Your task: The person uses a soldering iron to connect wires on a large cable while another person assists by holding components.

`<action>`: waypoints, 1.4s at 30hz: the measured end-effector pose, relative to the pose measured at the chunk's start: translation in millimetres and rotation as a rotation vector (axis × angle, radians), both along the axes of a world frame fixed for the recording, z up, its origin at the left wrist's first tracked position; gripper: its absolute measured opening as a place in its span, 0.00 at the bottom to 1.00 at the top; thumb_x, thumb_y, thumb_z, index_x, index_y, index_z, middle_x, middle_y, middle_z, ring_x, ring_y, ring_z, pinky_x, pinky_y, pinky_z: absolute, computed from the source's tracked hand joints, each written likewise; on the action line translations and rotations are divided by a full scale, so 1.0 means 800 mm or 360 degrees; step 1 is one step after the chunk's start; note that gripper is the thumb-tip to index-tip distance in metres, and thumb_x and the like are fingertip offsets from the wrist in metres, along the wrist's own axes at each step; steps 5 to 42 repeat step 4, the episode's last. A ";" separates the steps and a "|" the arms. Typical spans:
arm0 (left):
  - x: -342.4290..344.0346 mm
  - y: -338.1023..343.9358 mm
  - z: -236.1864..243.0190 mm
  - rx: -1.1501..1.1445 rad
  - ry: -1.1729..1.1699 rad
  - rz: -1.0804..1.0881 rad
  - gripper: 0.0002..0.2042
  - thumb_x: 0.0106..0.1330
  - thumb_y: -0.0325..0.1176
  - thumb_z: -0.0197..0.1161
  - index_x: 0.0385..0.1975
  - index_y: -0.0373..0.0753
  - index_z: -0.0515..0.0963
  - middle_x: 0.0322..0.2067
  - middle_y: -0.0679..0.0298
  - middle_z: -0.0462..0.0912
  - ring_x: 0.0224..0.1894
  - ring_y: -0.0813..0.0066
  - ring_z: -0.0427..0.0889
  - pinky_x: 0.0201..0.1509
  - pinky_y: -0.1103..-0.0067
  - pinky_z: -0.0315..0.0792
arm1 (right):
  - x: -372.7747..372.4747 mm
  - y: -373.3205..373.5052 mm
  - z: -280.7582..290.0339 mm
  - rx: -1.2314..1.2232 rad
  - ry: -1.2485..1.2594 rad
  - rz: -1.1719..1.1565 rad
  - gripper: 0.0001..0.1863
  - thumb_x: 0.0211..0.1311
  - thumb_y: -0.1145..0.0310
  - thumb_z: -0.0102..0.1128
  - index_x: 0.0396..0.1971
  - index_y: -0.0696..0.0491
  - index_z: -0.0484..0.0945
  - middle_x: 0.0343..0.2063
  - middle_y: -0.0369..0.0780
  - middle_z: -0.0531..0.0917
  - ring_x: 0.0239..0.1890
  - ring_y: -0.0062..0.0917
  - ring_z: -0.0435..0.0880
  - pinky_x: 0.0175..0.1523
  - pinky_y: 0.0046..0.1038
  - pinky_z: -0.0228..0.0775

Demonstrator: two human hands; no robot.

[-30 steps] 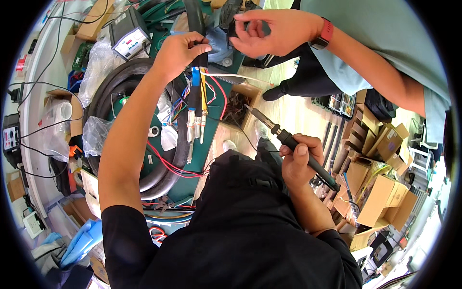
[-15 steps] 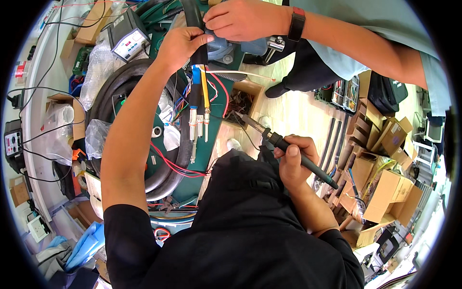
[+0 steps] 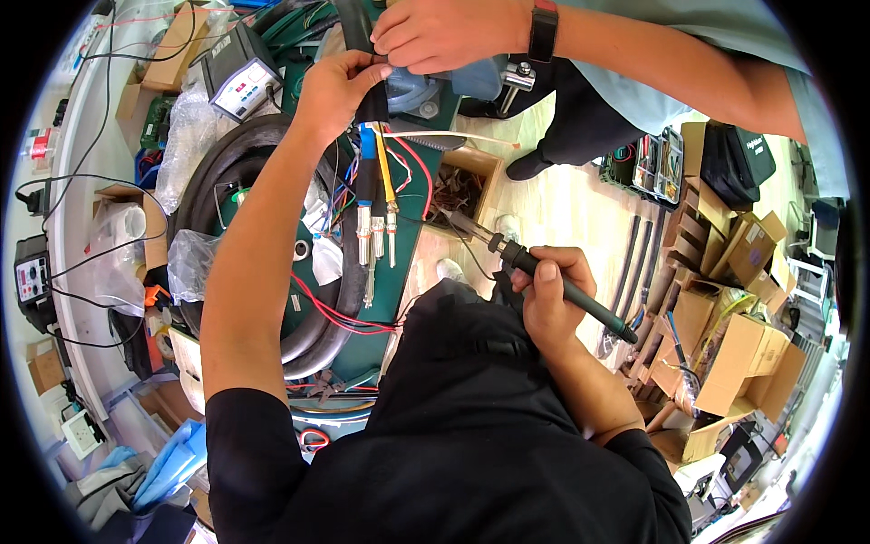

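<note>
At the top of the bench, my left hand [image 3: 337, 91] is closed on a thick black cable [image 3: 354, 25], its thumb and fingertips pinching beside a co-worker's hand [image 3: 449, 34]. Below my grip the cable's stripped end fans out into blue, yellow, white and red wires, with bare metal-ended conductors [image 3: 365, 238] hanging lowest. My right hand [image 3: 555, 295] is wrapped round the dark handle of a soldering iron [image 3: 580, 304]. The iron's tip points up and left, to the right of the conductors and apart from them. What lies between my left fingertips is partly hidden.
A coil of thick black cable [image 3: 204, 172] lies on the green bench mat [image 3: 385, 299]. Behind it sits a soldering station [image 3: 241, 77]. An open box of scraps [image 3: 489, 177] stands beside the bench. Cardboard boxes [image 3: 734, 363] and an organizer case [image 3: 657, 163] are on the right.
The whole view has shifted slightly. The co-worker's hand has come a little left, closer over my left fingertips. Both my hands keep their grips, and the soldering iron stays nearly where it was.
</note>
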State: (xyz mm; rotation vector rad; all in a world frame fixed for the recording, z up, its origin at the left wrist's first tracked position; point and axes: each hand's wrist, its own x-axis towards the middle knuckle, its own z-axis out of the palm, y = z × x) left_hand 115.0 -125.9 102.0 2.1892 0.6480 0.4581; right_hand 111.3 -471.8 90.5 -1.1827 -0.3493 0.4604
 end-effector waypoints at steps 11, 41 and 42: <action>-0.010 -0.016 0.014 0.0044 0.0122 0.0160 0.13 0.61 0.40 0.66 0.39 0.37 0.81 0.21 0.71 0.76 0.23 0.85 0.67 0.27 0.82 0.62 | 0.002 -0.002 0.000 -0.0008 0.0028 -0.0009 0.13 0.65 0.67 0.55 0.38 0.63 0.71 0.23 0.42 0.79 0.24 0.18 0.76 0.31 0.19 0.69; -0.010 -0.016 0.014 0.0044 0.0122 0.0160 0.13 0.61 0.40 0.66 0.39 0.37 0.81 0.21 0.71 0.76 0.23 0.85 0.67 0.27 0.82 0.62 | 0.002 -0.002 0.000 -0.0008 0.0028 -0.0009 0.13 0.65 0.67 0.55 0.38 0.63 0.71 0.23 0.42 0.79 0.24 0.18 0.76 0.31 0.19 0.69; -0.010 -0.016 0.014 0.0044 0.0122 0.0160 0.13 0.61 0.40 0.66 0.39 0.37 0.81 0.21 0.71 0.76 0.23 0.85 0.67 0.27 0.82 0.62 | 0.002 -0.002 0.000 -0.0008 0.0028 -0.0009 0.13 0.65 0.67 0.55 0.38 0.63 0.71 0.23 0.42 0.79 0.24 0.18 0.76 0.31 0.19 0.69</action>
